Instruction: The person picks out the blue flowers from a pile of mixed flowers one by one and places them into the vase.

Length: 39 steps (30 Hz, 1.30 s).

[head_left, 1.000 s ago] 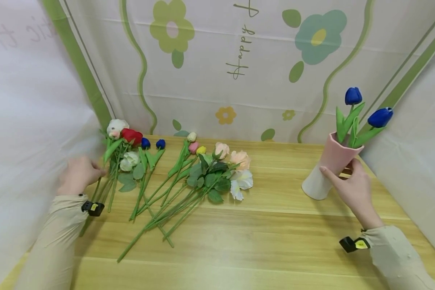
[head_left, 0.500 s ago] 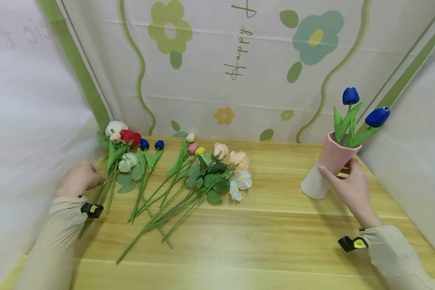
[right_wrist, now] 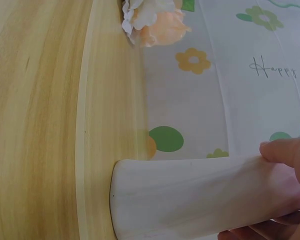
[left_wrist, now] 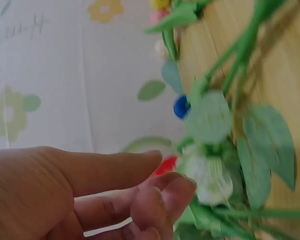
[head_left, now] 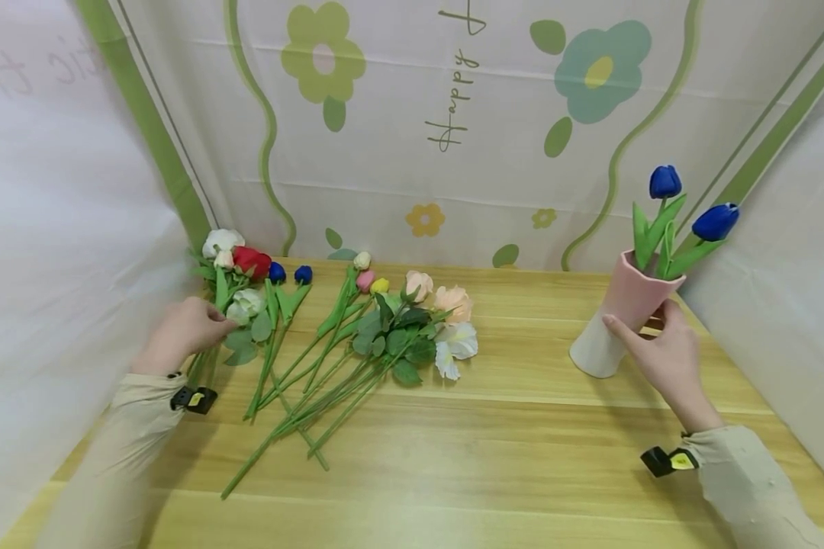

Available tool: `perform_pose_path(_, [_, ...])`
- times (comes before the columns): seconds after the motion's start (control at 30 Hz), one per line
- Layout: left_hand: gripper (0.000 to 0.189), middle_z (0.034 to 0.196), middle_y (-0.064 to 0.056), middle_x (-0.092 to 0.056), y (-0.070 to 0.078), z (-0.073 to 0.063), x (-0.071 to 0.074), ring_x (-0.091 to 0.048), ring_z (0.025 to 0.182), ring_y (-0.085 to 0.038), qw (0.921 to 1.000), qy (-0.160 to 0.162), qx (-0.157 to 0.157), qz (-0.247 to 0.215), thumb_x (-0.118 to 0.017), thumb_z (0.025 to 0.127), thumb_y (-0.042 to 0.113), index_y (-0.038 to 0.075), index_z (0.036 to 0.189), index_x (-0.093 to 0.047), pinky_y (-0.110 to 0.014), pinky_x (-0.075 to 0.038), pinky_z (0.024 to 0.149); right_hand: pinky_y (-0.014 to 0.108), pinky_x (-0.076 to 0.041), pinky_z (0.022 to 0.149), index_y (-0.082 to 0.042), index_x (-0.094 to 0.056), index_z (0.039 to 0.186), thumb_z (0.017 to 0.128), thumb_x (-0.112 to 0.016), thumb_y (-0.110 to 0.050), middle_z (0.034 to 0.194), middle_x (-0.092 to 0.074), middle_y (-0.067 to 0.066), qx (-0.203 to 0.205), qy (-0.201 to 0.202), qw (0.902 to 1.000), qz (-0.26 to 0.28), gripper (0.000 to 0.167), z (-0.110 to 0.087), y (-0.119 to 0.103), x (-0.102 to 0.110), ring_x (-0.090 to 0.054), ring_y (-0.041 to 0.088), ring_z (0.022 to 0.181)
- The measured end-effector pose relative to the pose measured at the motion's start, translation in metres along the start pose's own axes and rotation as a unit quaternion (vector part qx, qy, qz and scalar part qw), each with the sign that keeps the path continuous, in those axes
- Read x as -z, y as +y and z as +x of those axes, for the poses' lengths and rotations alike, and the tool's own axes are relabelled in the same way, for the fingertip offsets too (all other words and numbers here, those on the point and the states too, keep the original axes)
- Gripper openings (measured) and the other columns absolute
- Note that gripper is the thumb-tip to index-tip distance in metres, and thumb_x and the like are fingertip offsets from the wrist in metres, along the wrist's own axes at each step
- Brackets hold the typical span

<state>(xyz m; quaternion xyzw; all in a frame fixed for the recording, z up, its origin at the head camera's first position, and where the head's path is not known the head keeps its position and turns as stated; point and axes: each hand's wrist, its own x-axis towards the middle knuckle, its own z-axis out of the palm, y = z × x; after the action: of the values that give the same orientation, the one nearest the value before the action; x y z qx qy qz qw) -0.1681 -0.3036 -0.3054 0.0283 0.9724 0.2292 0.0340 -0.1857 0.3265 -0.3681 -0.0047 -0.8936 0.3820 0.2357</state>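
Note:
My right hand (head_left: 659,357) grips a pink and white vase (head_left: 616,324) around its middle, thumb on the near side, with the vase tilted to the right. Two blue tulips (head_left: 665,182) with green leaves stand in it. In the right wrist view the white lower part of the vase (right_wrist: 190,195) shows. My left hand (head_left: 191,328) is over the stems of the left flower group, beside a white-green flower (head_left: 246,306) and a red rose (head_left: 250,262). In the left wrist view its thumb and bent fingers (left_wrist: 105,172) have a small gap with nothing seen between them.
Two more blue tulips (head_left: 304,274) lie right of the left group. Mid-table is a pile with a pink tulip (head_left: 365,281), a yellow tulip (head_left: 380,286), peach flowers (head_left: 455,303) and a white flower (head_left: 456,347). Printed cloth (head_left: 384,152) walls in the wooden table (head_left: 453,457).
My left hand has moved right and slightly up across the left flowers, some of which shifted slightly. My right hand and the vase look nearly still.

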Motion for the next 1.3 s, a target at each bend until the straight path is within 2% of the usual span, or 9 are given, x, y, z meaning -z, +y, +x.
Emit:
perform_pose_path(0.03, [0.045, 0.056, -0.001, -0.055, -0.025, 0.017, -0.008, -0.046, 0.048, -0.017, 0.9998, -0.017, -0.008, -0.002, -0.058, 0.098, 0.030, 0.014, 0.057, -0.048, -0.034, -0.035, 0.049, 0.006, -0.043, 0.066, 0.001, -0.046, 0.134, 0.087, -0.076, -0.031, 0.117, -0.056, 0.018, -0.001, 0.000, 1.0000, -0.001, 0.065, 0.000, 0.000, 0.000, -0.050, 0.002, 0.090])
perform_pose_path(0.07, [0.044, 0.058, 0.000, -0.056, -0.039, 0.027, -0.015, -0.048, 0.050, -0.017, 0.9995, -0.021, -0.021, -0.007, -0.059, 0.097, 0.034, 0.016, 0.058, -0.049, -0.035, -0.036, 0.050, 0.006, -0.043, 0.066, 0.001, -0.046, 0.134, 0.087, -0.076, -0.031, 0.117, -0.056, 0.018, -0.001, 0.000, 1.0000, -0.002, 0.065, 0.000, 0.000, 0.000, -0.050, 0.003, 0.090])
perform_pose_path(0.1, [0.044, 0.057, -0.001, -0.056, -0.047, 0.034, -0.022, -0.049, 0.050, -0.019, 0.9994, -0.018, -0.028, -0.005, -0.059, 0.097, 0.035, 0.016, 0.058, -0.049, -0.035, -0.036, 0.051, 0.006, -0.043, 0.066, 0.001, -0.046, 0.134, 0.087, -0.076, -0.031, 0.118, -0.056, 0.018, -0.001, 0.000, 1.0000, -0.003, 0.065, 0.000, 0.001, 0.000, -0.050, 0.003, 0.091])
perform_pose_path(0.13, [0.045, 0.055, 0.000, -0.053, -0.047, 0.038, -0.028, -0.047, 0.049, -0.019, 0.9995, -0.013, -0.030, -0.002, -0.059, 0.097, 0.035, 0.016, 0.058, -0.047, -0.035, -0.035, 0.051, 0.006, -0.043, 0.066, 0.001, -0.046, 0.134, 0.087, -0.076, -0.031, 0.118, -0.056, 0.018, -0.001, 0.000, 1.0000, -0.004, 0.065, 0.000, 0.001, 0.000, -0.050, 0.003, 0.091])
perform_pose_path(0.27, [0.045, 0.050, 0.005, -0.029, -0.028, 0.036, -0.040, -0.028, 0.046, -0.013, 0.9994, -0.008, -0.029, 0.014, -0.059, 0.096, 0.027, 0.018, 0.057, -0.038, -0.031, -0.027, 0.048, 0.006, -0.043, 0.066, 0.001, -0.045, 0.135, 0.087, -0.076, -0.031, 0.118, -0.056, 0.018, -0.001, -0.003, 1.0000, -0.004, 0.065, 0.000, 0.001, 0.000, -0.051, 0.005, 0.091])
perform_pose_path(0.43, [0.047, 0.051, 0.006, -0.024, -0.010, 0.031, -0.047, -0.025, 0.046, -0.011, 0.9993, -0.027, 0.001, 0.025, -0.058, 0.095, 0.023, 0.019, 0.054, -0.037, -0.028, -0.025, 0.046, 0.006, -0.043, 0.066, 0.001, -0.044, 0.135, 0.088, -0.076, -0.031, 0.118, -0.056, 0.018, -0.002, -0.006, 1.0000, -0.001, 0.066, 0.001, 0.001, 0.000, -0.051, 0.006, 0.092])
perform_pose_path(0.73, [0.045, 0.051, 0.006, -0.028, -0.012, 0.037, -0.060, -0.030, 0.047, -0.012, 0.9996, -0.019, -0.020, 0.011, -0.066, 0.091, 0.016, 0.019, 0.054, -0.041, -0.028, -0.026, 0.045, 0.006, -0.043, 0.066, 0.002, -0.045, 0.134, 0.087, -0.076, -0.031, 0.117, -0.057, 0.019, 0.001, 0.000, 1.0000, 0.001, 0.065, 0.001, 0.001, -0.001, -0.051, 0.003, 0.090])
perform_pose_path(0.93, [0.048, 0.050, 0.006, -0.026, -0.015, 0.037, -0.063, -0.026, 0.045, -0.011, 0.9998, -0.017, -0.001, 0.013, -0.067, 0.091, 0.016, 0.019, 0.053, -0.038, -0.027, -0.025, 0.044, 0.006, -0.043, 0.066, 0.002, -0.045, 0.135, 0.087, -0.076, -0.030, 0.117, -0.056, 0.018, 0.000, 0.001, 1.0000, 0.002, 0.065, 0.000, 0.001, -0.001, -0.050, 0.003, 0.091])
perform_pose_path(1.3, [0.050, 0.048, 0.007, -0.029, -0.013, 0.034, -0.061, -0.027, 0.042, -0.009, 0.9983, -0.043, 0.038, 0.005, -0.065, 0.093, 0.020, 0.019, 0.051, -0.038, -0.025, -0.028, 0.042, 0.006, -0.043, 0.066, 0.002, -0.045, 0.135, 0.087, -0.076, -0.031, 0.117, -0.057, 0.020, 0.000, -0.001, 1.0000, -0.003, 0.066, 0.000, 0.000, 0.000, -0.051, 0.005, 0.091])
